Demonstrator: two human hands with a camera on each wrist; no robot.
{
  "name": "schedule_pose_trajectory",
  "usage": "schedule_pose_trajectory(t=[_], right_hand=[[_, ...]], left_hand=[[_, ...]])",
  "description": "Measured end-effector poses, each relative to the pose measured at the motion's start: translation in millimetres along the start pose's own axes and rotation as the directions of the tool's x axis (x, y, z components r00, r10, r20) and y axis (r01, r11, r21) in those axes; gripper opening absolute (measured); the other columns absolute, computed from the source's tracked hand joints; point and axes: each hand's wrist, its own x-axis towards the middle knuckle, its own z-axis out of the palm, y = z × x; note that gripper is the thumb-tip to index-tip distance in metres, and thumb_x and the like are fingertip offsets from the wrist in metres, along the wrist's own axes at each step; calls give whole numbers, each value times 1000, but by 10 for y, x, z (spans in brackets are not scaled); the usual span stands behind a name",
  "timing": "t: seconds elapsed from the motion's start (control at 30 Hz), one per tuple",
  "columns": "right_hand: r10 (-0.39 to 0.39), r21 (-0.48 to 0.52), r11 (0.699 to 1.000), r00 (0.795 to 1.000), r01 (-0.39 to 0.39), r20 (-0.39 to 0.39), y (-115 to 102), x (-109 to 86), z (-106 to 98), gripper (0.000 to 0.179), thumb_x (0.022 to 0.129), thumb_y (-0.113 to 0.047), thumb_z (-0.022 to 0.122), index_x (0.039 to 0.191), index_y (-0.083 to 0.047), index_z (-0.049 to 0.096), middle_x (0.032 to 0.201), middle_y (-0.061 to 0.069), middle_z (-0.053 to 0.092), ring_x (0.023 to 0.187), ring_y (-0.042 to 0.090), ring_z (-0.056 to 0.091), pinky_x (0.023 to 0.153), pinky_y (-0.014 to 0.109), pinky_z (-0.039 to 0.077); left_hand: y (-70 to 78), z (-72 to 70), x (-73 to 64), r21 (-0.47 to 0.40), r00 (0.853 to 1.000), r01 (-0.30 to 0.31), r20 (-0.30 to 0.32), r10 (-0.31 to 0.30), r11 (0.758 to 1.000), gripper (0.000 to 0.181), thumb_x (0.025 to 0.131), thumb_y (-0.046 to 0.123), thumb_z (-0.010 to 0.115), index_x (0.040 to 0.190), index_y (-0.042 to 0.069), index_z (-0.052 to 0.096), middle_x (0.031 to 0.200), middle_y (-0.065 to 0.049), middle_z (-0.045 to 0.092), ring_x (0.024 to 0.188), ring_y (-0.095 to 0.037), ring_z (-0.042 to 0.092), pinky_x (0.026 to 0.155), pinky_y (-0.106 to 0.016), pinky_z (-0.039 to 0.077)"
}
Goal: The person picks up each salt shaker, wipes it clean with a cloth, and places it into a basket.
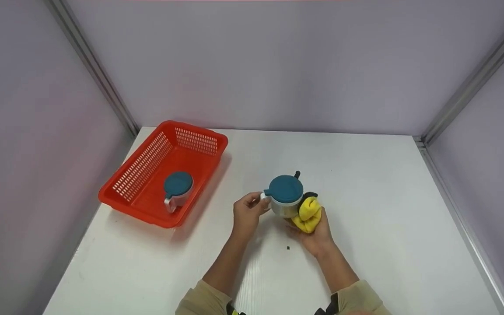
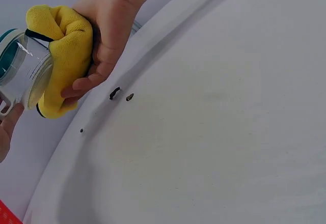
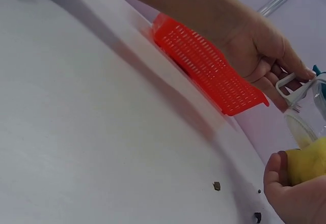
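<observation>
A clear seasoning jar [image 1: 285, 210] with a round teal lid [image 1: 286, 189] is held above the white table. My left hand [image 1: 247, 213] grips its white handle [image 3: 286, 87] between thumb and fingers. From the other side, my right hand [image 1: 316, 234] holds a bunched yellow cloth [image 1: 309, 214] with dark edging against the jar's lower part. In the left wrist view the jar [image 2: 31, 74] is tilted, and the cloth [image 2: 69, 56] covers its base. The right fingers [image 2: 97, 74] curl under the cloth.
A red plastic basket [image 1: 147, 218] stands at the left of the table, with a second teal-lidded jar [image 1: 178, 186] inside. Small dark crumbs [image 2: 130, 96] lie on the table [image 1: 387, 210] below and around the hands. Pale walls enclose the back and sides.
</observation>
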Motion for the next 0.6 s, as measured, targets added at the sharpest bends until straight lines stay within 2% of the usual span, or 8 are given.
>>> schedule_pose_trajectory(t=[0.07, 0.13, 0.2, 0.33, 0.43, 0.6], right_hand=[[25, -25, 999, 999, -24, 32, 10, -8, -18, 67, 97, -65, 40, 145, -21, 25, 146, 12, 22, 133, 32, 38, 119, 61, 17], [28, -53, 998, 999, -26, 43, 26, -17, -30, 70, 95, -67, 42, 145, -21, 25, 144, 9, 25, 131, 29, 38, 120, 59, 17], [1, -85, 996, 999, 1, 32, 40, -15, -33, 67, 94, -66, 46, 141, -21, 32, 135, 5, 34, 122, 23, 42, 117, 49, 27], [-77, -64, 995, 997, 78, 3, 48, -11, 11, 54, 92, -58, 57, 128, -20, 47, 114, -2, 48, 109, 13, 47, 105, 30, 41], [-119, -30, 992, 993, 118, -26, 46, -7, 54, 49, 92, -52, 62, 125, -18, 49, 115, -2, 51, 108, 13, 50, 101, 28, 47], [-139, -164, 979, 987, 124, -84, 80, -5, 101, 57, 95, -55, 56, 136, -18, 42, 129, 4, 43, 115, 20, 47, 100, 37, 50]], left_hand=[[9, -7, -3, 0, 1000, 3, 4, -3, 1000, 21, 87, 16, 75, 103, 3, 71, 97, -12, 69, 93, -21, 70, 81, -35, 61], [88, -1, -42, -3, 1000, 1, 9, -1, 1000, 19, 88, 13, 74, 103, 1, 71, 94, -10, 69, 92, -21, 70, 81, -37, 61], [165, 12, -80, -12, 1000, -7, 14, 7, 1000, 18, 88, 9, 74, 102, -1, 70, 92, -10, 69, 90, -21, 70, 82, -41, 60], [293, 49, -134, -28, 999, -24, 26, 25, 999, 18, 87, 5, 74, 101, -5, 69, 95, -11, 70, 90, -20, 72, 82, -44, 60], [237, 60, -97, -23, 999, -22, 39, 23, 999, 21, 86, 6, 75, 104, -4, 70, 102, -14, 70, 93, -18, 71, 81, -38, 61], [83, 42, -27, 13, 998, -32, 49, 31, 999, 21, 86, 10, 76, 103, 0, 71, 101, -14, 71, 93, -18, 70, 81, -33, 61]])
